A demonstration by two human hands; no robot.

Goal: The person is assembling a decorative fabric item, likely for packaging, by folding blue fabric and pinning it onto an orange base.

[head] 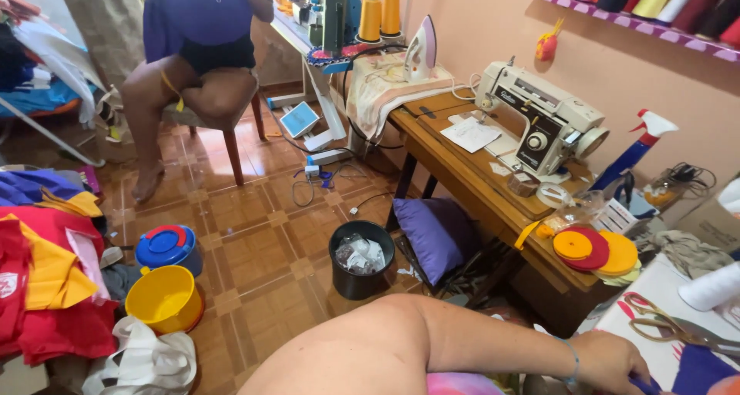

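From the head view, the right hand [613, 362] is closing around a dark blue piece [644, 383] at the near right edge; what it is cannot be told. The left hand is out of view. Gold-handled scissors [674, 327] are lying just beside it on white fabric [655, 287], so cutting looks unfinished. Round yellow and red tape rolls [593, 248] are sitting on the desk [462, 183] near the cream sewing machine [539, 117]; a white printed box [617, 216] is standing to their right.
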